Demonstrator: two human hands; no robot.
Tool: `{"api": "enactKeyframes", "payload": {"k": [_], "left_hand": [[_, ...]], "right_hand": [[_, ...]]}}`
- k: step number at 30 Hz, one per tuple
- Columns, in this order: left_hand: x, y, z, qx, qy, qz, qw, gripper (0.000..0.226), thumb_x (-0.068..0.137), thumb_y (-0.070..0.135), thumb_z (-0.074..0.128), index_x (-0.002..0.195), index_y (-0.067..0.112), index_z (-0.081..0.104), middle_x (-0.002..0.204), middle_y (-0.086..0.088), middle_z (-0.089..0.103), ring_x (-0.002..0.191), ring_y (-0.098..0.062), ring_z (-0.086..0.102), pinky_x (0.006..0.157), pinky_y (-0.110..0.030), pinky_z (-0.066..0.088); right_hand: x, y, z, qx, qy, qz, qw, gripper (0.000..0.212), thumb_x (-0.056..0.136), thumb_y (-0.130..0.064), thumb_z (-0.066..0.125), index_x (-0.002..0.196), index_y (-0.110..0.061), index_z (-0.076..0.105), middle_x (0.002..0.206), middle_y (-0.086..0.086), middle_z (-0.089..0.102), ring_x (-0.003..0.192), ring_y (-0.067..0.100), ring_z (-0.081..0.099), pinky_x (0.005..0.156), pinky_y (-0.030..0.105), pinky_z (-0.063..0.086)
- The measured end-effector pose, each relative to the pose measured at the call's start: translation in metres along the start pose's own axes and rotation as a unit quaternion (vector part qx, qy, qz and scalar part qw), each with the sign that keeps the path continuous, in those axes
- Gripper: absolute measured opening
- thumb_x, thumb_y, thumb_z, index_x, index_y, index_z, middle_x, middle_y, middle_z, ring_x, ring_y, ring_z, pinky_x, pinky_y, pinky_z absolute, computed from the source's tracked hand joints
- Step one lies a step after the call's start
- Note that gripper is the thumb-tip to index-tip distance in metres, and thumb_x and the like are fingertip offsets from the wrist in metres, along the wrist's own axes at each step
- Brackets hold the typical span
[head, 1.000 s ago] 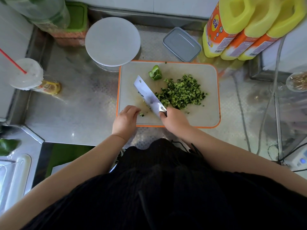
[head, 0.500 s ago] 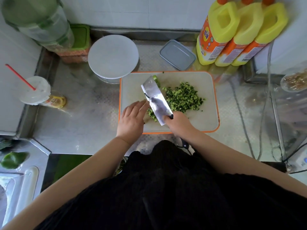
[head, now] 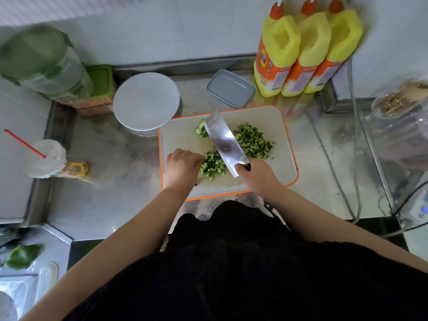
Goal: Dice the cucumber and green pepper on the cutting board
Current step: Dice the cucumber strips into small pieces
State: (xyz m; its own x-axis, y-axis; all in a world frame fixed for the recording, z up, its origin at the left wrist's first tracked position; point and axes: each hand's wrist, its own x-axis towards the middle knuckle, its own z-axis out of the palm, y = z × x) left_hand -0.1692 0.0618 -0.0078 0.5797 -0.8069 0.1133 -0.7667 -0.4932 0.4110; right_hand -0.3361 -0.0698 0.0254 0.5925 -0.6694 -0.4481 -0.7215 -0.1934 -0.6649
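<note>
On the orange-rimmed white cutting board (head: 273,172), the right hand (head: 256,177) curls round a steel cleaver (head: 225,144), its dark handle mostly hidden. The left hand (head: 181,169), fingers curled, touches the small near pile of diced cucumber (head: 212,166); a larger pile (head: 253,141) lies right. The blade half hides a green pepper piece (head: 201,131).

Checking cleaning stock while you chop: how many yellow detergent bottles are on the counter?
3, in a row against the back wall, right of the cutting board's far corner: left bottle, middle bottle, right bottle. They overlap, so another behind them cannot be ruled out.
</note>
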Motion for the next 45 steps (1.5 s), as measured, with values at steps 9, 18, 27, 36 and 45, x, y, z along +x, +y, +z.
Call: {"api": "enactKeyframes", "payload": {"k": [9,18,27,36,45], "left_hand": [[0.008,0.005,-0.02,-0.121,-0.035,-0.152,0.98,0.046,0.084,-0.001,0.046,0.118,0.025,0.063,0.106,0.011,0.056,0.112,-0.015,0.05,0.096,-0.031,0.041],[-0.01,-0.012,-0.024,-0.145,0.222,-0.203,0.943,0.028,0.083,0.002,0.042,0.106,-0.001,0.058,0.106,-0.013,0.058,0.098,-0.033,0.051,0.091,-0.05,0.043],[-0.011,-0.015,-0.018,-0.132,0.197,-0.197,0.951,0.027,0.086,-0.003,0.048,0.111,0.0,0.059,0.107,-0.014,0.058,0.102,-0.031,0.049,0.094,-0.03,0.036],[-0.009,-0.008,0.002,-0.131,0.117,-0.165,0.971,0.027,0.092,0.004,0.049,0.116,0.012,0.06,0.113,-0.004,0.057,0.107,-0.026,0.048,0.093,-0.034,0.04],[-0.011,0.005,0.008,-0.107,0.018,-0.132,0.985,0.025,0.097,0.011,0.049,0.116,0.016,0.064,0.118,0.004,0.061,0.115,-0.018,0.046,0.097,-0.034,0.041]], "right_hand": [[0.004,0.006,-0.001,-0.025,-0.031,0.001,0.999,0.04,0.09,-0.025,0.05,0.059,-0.015,0.027,0.056,0.0,0.029,0.051,0.015,0.029,0.049,0.029,0.022],[0.007,-0.013,0.037,-0.221,-0.21,-0.117,0.945,0.033,0.095,-0.028,0.044,0.068,-0.008,0.043,0.064,0.005,0.043,0.057,0.02,0.04,0.053,0.031,0.028],[0.017,-0.003,0.043,-0.196,-0.159,-0.054,0.966,0.037,0.098,-0.024,0.038,0.064,-0.01,0.037,0.062,0.003,0.041,0.054,0.017,0.038,0.048,0.029,0.026],[0.024,0.024,0.026,-0.149,-0.052,0.06,0.986,0.039,0.1,-0.028,0.035,0.063,-0.015,0.031,0.062,0.001,0.038,0.053,0.013,0.035,0.046,0.027,0.022],[0.028,0.034,0.007,-0.12,-0.027,0.088,0.988,0.037,0.098,-0.027,0.039,0.065,-0.013,0.034,0.062,0.002,0.038,0.055,0.016,0.039,0.046,0.027,0.025]]}}
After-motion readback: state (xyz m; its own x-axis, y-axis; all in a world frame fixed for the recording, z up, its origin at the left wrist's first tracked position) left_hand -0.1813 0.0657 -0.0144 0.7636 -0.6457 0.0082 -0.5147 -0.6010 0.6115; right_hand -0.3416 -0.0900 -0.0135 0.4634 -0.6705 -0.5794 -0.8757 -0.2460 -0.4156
